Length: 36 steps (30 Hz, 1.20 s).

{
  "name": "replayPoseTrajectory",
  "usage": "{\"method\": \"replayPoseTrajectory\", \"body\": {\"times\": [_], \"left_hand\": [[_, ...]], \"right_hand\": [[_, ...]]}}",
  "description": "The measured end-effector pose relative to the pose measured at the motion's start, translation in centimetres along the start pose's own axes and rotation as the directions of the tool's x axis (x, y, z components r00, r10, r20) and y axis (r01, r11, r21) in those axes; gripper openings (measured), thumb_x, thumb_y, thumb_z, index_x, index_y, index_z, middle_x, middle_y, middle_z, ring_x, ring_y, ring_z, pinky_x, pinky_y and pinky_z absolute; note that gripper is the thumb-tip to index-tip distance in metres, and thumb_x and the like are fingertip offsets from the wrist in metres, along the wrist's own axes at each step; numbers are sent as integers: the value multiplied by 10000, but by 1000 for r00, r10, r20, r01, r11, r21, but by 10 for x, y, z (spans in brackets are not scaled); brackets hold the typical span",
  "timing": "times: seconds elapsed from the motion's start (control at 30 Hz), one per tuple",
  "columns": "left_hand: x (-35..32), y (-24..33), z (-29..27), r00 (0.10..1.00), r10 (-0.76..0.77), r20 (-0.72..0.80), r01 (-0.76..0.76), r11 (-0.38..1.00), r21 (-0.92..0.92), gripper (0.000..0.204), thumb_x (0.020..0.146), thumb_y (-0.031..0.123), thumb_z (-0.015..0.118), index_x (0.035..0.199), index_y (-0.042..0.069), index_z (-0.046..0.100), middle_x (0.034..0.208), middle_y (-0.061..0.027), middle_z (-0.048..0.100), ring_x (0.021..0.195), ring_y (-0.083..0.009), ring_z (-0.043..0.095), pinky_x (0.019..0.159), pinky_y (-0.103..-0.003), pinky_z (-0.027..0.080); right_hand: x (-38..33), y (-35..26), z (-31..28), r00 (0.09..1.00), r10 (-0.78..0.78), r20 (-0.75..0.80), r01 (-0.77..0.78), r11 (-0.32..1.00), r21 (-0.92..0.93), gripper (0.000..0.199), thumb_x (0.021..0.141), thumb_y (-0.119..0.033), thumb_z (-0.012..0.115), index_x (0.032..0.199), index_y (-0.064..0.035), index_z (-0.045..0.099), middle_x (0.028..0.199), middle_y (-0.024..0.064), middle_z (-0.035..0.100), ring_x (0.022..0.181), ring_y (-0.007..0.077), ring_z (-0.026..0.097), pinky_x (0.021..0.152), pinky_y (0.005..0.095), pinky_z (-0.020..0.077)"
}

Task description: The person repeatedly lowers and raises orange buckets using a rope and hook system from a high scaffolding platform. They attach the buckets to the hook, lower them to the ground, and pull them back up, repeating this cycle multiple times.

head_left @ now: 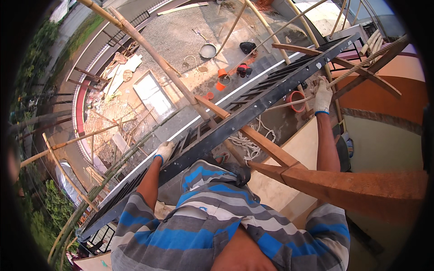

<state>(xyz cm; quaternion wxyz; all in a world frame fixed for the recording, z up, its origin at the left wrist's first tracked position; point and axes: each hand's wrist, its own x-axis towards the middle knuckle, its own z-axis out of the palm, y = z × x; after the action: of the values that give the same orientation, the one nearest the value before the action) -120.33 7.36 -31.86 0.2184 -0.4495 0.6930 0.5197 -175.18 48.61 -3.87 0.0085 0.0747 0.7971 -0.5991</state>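
My left hand (164, 151) is curled around the edge of the black grille (235, 119), which slants across my front. My right hand (322, 95) is clenched on the rope (361, 63) above it, beside bamboo poles (149, 49).

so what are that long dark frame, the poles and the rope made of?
Long frame: looks like black-painted metal, with straight flat edges and welded-looking bars. Poles: bamboo, tan with node rings. Rope: twisted pale fibre, possibly natural. Left hand and right hand wear whitish fabric gloves.
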Motion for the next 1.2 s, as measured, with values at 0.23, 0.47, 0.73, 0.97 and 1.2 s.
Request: {"method": "replayPoseTrajectory", "body": {"times": [0.23,0.47,0.73,0.97,1.2], "left_hand": [[-10,-5,-7,999,31,-40,-32,999,-12,461,997,350,550,1180,-50,686,986,-115,712,926,-183,628,856,-329,497],[-4,-17,-6,993,-103,49,98,991,88,595,1015,443,500,1270,-71,656,1225,-291,696,1196,-376,654,1038,-413,465],[-18,26,-4,993,-87,77,73,984,163,557,1017,429,482,1180,-59,697,1097,-260,730,1066,-359,689,963,-426,492],[-28,37,-3,999,-33,4,33,990,134,527,1018,410,481,1107,-55,712,982,-222,731,950,-329,682,903,-415,499],[-16,16,2,997,-74,30,73,997,39,524,1020,409,514,1111,-68,711,979,-171,739,938,-255,671,892,-384,498]], "right_hand": [[10,16,-2,999,-45,22,45,999,11,266,1080,-250,551,1129,-28,688,685,-31,490,564,87,473,577,305,517],[4,17,3,1000,-7,-3,7,999,-50,253,1070,-234,560,1125,-23,687,682,-33,490,563,90,489,568,292,541],[11,26,-5,1000,-10,-3,11,1000,8,243,1060,-234,571,1085,-31,703,700,-27,517,571,82,490,541,288,532],[11,26,-3,1000,9,5,-8,999,-48,246,1063,-231,573,1113,-26,701,738,-17,549,584,83,504,550,287,536],[24,15,-11,999,-41,-18,41,999,-4,267,1066,-241,582,1166,-19,690,764,-8,591,611,91,558,558,287,538]]}}
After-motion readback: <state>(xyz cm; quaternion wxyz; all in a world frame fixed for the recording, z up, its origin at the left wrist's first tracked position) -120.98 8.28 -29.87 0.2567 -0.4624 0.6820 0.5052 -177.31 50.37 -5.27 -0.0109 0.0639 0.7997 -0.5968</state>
